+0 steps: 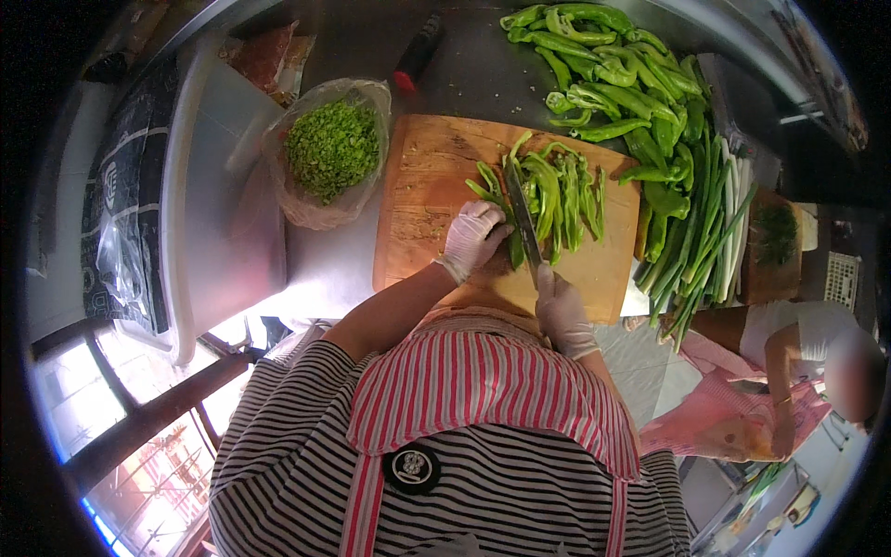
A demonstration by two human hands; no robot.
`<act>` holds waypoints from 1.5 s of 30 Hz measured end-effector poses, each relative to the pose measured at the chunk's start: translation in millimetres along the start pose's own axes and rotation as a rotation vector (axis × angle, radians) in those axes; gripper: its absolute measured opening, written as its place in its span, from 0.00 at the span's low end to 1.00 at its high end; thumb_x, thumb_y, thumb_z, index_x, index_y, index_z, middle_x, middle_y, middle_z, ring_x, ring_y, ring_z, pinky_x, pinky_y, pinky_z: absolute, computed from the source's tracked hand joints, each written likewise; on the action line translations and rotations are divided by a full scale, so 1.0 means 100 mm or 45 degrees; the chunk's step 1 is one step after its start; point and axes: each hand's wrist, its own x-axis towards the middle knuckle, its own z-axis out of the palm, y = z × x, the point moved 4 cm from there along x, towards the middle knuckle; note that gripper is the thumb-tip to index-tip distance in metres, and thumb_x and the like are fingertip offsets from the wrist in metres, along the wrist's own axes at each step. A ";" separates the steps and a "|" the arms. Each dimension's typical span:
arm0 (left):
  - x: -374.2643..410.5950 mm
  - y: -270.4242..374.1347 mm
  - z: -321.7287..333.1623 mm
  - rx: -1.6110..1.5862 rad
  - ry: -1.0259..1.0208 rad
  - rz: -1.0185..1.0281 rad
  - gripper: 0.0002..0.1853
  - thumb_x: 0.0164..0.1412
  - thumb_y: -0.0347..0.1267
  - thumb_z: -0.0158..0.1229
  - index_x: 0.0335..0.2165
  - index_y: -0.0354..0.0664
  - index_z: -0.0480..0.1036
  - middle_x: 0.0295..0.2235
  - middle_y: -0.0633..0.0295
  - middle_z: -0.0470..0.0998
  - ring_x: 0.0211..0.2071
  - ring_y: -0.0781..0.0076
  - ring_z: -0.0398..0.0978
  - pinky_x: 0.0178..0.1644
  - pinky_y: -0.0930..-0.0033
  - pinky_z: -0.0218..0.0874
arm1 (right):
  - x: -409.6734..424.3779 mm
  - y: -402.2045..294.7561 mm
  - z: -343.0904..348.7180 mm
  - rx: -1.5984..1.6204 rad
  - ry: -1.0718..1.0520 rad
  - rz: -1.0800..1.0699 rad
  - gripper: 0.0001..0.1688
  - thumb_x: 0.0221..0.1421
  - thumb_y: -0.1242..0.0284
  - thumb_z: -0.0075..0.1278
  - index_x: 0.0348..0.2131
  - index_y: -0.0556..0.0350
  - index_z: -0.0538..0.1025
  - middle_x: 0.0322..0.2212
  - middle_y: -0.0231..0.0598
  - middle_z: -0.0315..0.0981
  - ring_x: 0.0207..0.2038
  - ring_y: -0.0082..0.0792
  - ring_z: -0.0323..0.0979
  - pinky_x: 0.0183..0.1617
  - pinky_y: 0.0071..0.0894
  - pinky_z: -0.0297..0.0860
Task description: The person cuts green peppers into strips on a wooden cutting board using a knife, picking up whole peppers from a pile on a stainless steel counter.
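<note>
On the wooden cutting board (418, 202), my gloved right hand (562, 306) grips a kitchen knife (523, 209), its long blade pointing away from me. My gloved left hand (477, 237) is just left of the blade, fingers curled on green pepper pieces (514, 244); how firmly they are held is hidden. Slit and cut long green peppers (571, 195) lie side by side right of the blade. Beyond the board's far right corner is a pile of whole long green peppers (626, 76).
A plastic bag of chopped greens (333, 150) stands left of the board. Green onions (703, 216) lie to the right. A black-and-red object (418, 56) rests beyond the board. Another person (779, 369) is at the right, near a second board with herbs (774, 237).
</note>
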 end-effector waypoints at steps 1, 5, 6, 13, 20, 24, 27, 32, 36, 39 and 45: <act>0.01 0.01 -0.01 -0.016 -0.028 0.011 0.08 0.46 0.29 0.64 0.27 0.42 0.73 0.32 0.59 0.74 0.35 0.53 0.70 0.40 0.57 0.63 | 0.06 0.02 0.07 -0.034 0.031 -0.026 0.22 0.65 0.62 0.39 0.43 0.61 0.75 0.35 0.64 0.73 0.41 0.64 0.70 0.43 0.47 0.68; 0.04 0.05 -0.04 -0.067 -0.034 -0.006 0.07 0.47 0.28 0.63 0.28 0.41 0.74 0.31 0.58 0.74 0.35 0.53 0.71 0.39 0.57 0.64 | 0.17 0.19 0.21 -0.060 0.315 -0.362 0.33 0.66 0.53 0.36 0.29 0.69 0.73 0.16 0.49 0.68 0.20 0.39 0.71 0.27 0.41 0.66; 0.02 0.01 -0.04 -0.080 0.012 -0.004 0.07 0.48 0.28 0.63 0.28 0.41 0.74 0.31 0.58 0.74 0.35 0.53 0.71 0.39 0.57 0.64 | 0.19 0.20 0.20 -0.036 0.244 -0.277 0.33 0.66 0.52 0.36 0.29 0.68 0.72 0.15 0.46 0.67 0.19 0.37 0.69 0.25 0.40 0.65; 0.02 -0.05 -0.04 -0.074 0.050 0.001 0.05 0.49 0.26 0.60 0.28 0.39 0.73 0.31 0.54 0.75 0.34 0.50 0.71 0.39 0.56 0.64 | -0.05 -0.01 0.02 0.122 0.003 0.084 0.28 0.66 0.55 0.36 0.40 0.65 0.72 0.29 0.56 0.68 0.33 0.48 0.68 0.37 0.38 0.64; 0.02 -0.03 -0.05 -0.118 0.047 0.011 0.06 0.48 0.26 0.60 0.29 0.40 0.73 0.32 0.56 0.75 0.34 0.51 0.71 0.39 0.56 0.64 | -0.13 0.12 0.10 0.214 0.035 -0.014 0.31 0.65 0.50 0.37 0.33 0.64 0.72 0.11 0.31 0.61 0.12 0.23 0.59 0.16 0.27 0.56; -0.02 -0.09 -0.01 -0.038 -0.028 -0.017 0.07 0.48 0.25 0.60 0.29 0.41 0.73 0.32 0.56 0.75 0.35 0.51 0.71 0.39 0.56 0.64 | -0.01 0.25 0.18 0.140 0.015 0.089 0.30 0.65 0.53 0.37 0.37 0.65 0.73 0.20 0.49 0.69 0.23 0.43 0.68 0.27 0.38 0.64; -0.01 -0.05 -0.02 -0.009 -0.023 -0.011 0.07 0.47 0.25 0.61 0.29 0.40 0.73 0.33 0.57 0.74 0.35 0.52 0.71 0.40 0.57 0.64 | 0.14 0.23 0.31 -0.026 0.098 0.020 0.28 0.65 0.56 0.38 0.41 0.65 0.73 0.31 0.64 0.73 0.37 0.63 0.72 0.40 0.49 0.67; 0.01 0.04 -0.11 -0.042 0.038 0.012 0.07 0.47 0.25 0.61 0.29 0.39 0.73 0.33 0.57 0.75 0.36 0.51 0.71 0.40 0.56 0.65 | 0.31 0.53 0.34 0.023 0.123 0.004 0.32 0.65 0.51 0.36 0.33 0.65 0.72 0.16 0.44 0.68 0.20 0.38 0.70 0.25 0.37 0.64; 0.01 -0.11 -0.07 -0.010 -0.058 0.025 0.08 0.48 0.25 0.59 0.32 0.40 0.74 0.35 0.53 0.75 0.38 0.49 0.72 0.41 0.56 0.65 | 0.20 0.24 0.22 0.187 0.077 0.047 0.31 0.65 0.52 0.36 0.36 0.66 0.73 0.21 0.55 0.67 0.27 0.51 0.68 0.30 0.40 0.63; -0.01 -0.13 -0.04 -0.022 -0.059 0.008 0.07 0.49 0.25 0.59 0.31 0.39 0.74 0.34 0.53 0.75 0.37 0.49 0.72 0.41 0.56 0.65 | 0.03 -0.08 0.03 0.018 0.062 -0.020 0.28 0.65 0.56 0.37 0.42 0.63 0.75 0.30 0.66 0.72 0.36 0.65 0.71 0.39 0.49 0.67; -0.02 -0.18 0.00 -0.056 0.030 0.131 0.07 0.48 0.26 0.59 0.31 0.40 0.74 0.32 0.53 0.74 0.35 0.49 0.71 0.40 0.55 0.65 | -0.03 -0.19 0.06 -0.184 0.076 -0.215 0.24 0.65 0.58 0.37 0.42 0.58 0.75 0.31 0.64 0.73 0.37 0.65 0.71 0.40 0.53 0.68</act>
